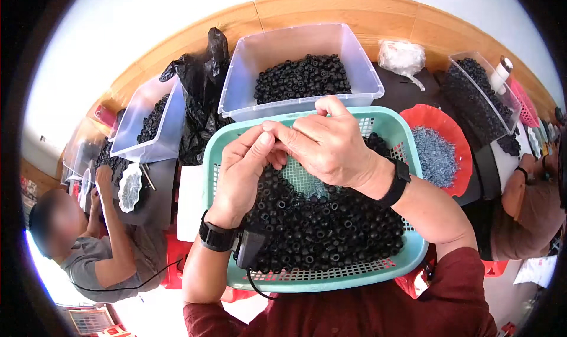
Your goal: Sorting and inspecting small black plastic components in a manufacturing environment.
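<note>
Left hand (pixel 241 160), right hand (pixel 333 149), fingers curled close together; can't tell if gripping; black rings (pixel 322 234) partly hidden.

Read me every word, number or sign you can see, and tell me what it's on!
No words or numbers can be read clearly.
Rectangular turquoise plastic basket: faint marks on its far rim, too small.
Pale rectangular panel at lower left: any print is too blurred.

One green basket (pixel 331 284) — one red bowl (pixel 463 154)
</note>
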Motion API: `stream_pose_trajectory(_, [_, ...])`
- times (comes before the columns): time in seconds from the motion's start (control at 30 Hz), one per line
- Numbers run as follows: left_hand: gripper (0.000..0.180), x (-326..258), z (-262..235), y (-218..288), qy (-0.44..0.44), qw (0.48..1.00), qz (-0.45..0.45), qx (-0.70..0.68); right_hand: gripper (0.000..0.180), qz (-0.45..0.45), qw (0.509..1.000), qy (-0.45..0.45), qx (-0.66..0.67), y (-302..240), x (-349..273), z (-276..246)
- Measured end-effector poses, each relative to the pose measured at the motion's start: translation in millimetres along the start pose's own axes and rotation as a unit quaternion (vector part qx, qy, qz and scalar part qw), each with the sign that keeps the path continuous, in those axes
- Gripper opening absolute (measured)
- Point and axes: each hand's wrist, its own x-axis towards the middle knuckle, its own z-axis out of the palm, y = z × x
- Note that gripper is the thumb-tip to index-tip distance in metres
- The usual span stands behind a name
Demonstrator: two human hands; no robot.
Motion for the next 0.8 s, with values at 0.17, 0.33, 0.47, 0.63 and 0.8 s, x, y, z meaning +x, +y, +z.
stream_pose_trajectory(0.17, [0.031, 0.5, -5.1, -2.7, -0.014, 0.997, -0.015, -0.075, 0.026, 0.014, 1.0, -0.022, 0.006, 1.8, 2.3, -0.9])
stream_pose_trajectory(0.33, [0.036, -0.3, -8.4, 1.3, -0.037, 0.995, -0.014, -0.092, 0.025, 0.011, 1.0, 0.017, 0.017, 4.0, 5.7, -1.2])
stream_pose_trajectory(0.47, [0.033, 9.3, -2.8, -7.7, -0.029, 0.992, -0.03, -0.12, 0.024, 0.006, 1.0, -0.02, 0.006, 13.3, -2.1, -4.5])
stream_pose_trajectory(0.63, [0.032, 1.8, -5.0, -5.8, 0.008, 0.993, -0.032, -0.117, 0.014, -0.002, 0.999, -0.034, 0.012, 6.2, 4.5, 2.3])
stream_pose_trajectory(0.8, [0.039, 3.0, -4.7, -6.6, 0.031, 0.991, -0.055, -0.122, 0.009, -0.029, 1.0, 0.001, 0.006, 8.7, -0.7, 7.2])
